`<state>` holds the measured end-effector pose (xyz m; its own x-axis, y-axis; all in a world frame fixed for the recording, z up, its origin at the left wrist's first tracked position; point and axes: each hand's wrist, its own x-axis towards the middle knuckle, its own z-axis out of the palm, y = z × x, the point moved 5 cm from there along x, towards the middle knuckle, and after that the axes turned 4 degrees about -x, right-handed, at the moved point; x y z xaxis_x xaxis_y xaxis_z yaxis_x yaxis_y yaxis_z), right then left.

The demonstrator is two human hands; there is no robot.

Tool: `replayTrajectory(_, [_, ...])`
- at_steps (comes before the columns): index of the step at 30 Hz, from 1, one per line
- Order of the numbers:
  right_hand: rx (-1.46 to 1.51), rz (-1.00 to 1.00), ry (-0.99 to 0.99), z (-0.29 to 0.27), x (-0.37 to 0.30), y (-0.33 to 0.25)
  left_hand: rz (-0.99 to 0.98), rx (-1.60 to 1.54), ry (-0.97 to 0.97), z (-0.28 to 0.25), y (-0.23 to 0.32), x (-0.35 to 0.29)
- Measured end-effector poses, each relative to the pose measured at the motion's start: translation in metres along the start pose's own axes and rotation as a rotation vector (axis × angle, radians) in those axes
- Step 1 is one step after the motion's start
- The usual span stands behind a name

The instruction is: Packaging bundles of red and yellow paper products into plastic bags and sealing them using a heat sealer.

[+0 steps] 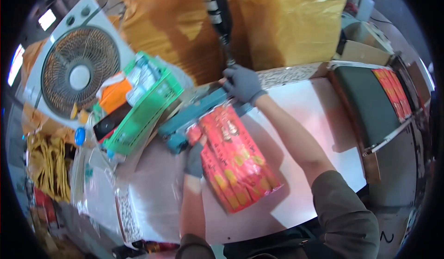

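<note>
A clear plastic pack (236,159) of several long red and yellow packets lies slanted on the white tabletop. My left hand (194,159), in a grey glove, grips the pack's upper left edge. Across its far end stands a long teal bag sealer (196,113), and the pack's end meets it. My right hand (243,84), gloved in grey too, is closed at the sealer's far right part; its fingertips are partly hidden. Just above those fingers hangs a black rod-shaped tool (221,21) with a thin metal tip. Whether the hand touches the tip I cannot tell.
A green basket (148,111) with bottles and wrappers stands left, before a white box fan (79,76). Large yellow sacks (291,27) line the far side. On the right, a dark-topped conveyor (363,101) carries red packets (393,95). Yellow bags (48,166) hang far left.
</note>
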<state>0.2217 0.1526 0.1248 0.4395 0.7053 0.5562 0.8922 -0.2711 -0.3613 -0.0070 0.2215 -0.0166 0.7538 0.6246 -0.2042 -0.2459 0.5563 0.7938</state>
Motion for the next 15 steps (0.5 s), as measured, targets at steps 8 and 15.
replayTrajectory(8, [-0.16,0.173,-0.158,-0.016,-0.001,-0.006,0.023,-0.254,-0.099,0.035,-0.004,-0.053])
replayTrajectory(15, [0.031,0.058,-0.257,-0.028,-0.116,-0.002,0.023,0.256,0.0,-0.003,-0.01,-0.118])
